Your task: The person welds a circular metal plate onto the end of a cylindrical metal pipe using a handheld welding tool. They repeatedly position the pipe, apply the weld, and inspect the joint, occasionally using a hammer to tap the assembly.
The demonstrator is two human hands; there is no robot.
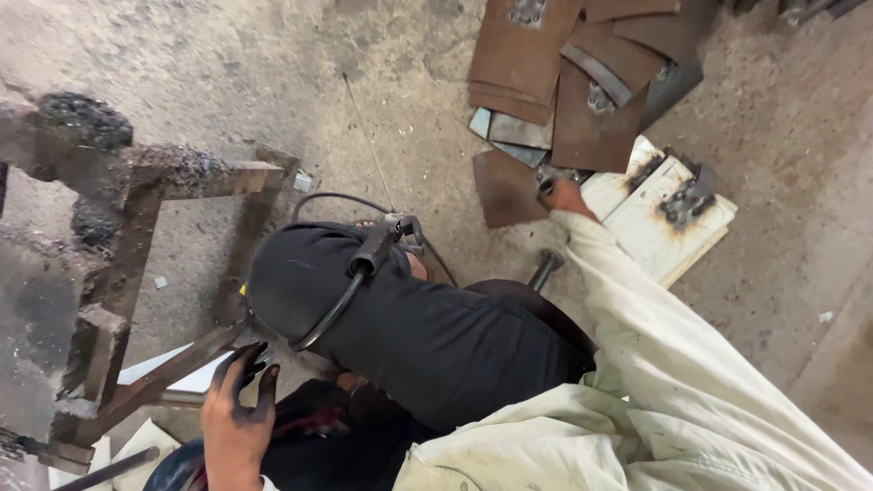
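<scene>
Beside the pile of rusty plates (582, 82), from the head camera, I saw my right hand (562, 195) stretched out at the end of a pale sleeve, its grimy fingers resting on the near edge of one brown plate (506, 189) that lay flat at the pile's near-left corner. That plate sat directly under the fingertips, its long side running away toward the pile; I could not tell whether the fingers had closed on it. White boards (655, 218) with a dark clamp lay just to the right of the pile. My left hand (238, 409), blackened and spread open, held nothing, well apart from the pile near a rusty steel frame (136, 273). An electrode holder (377, 241) with its cable rested across my dark-clad knee. All lay on a dusty concrete floor (273, 73).
</scene>
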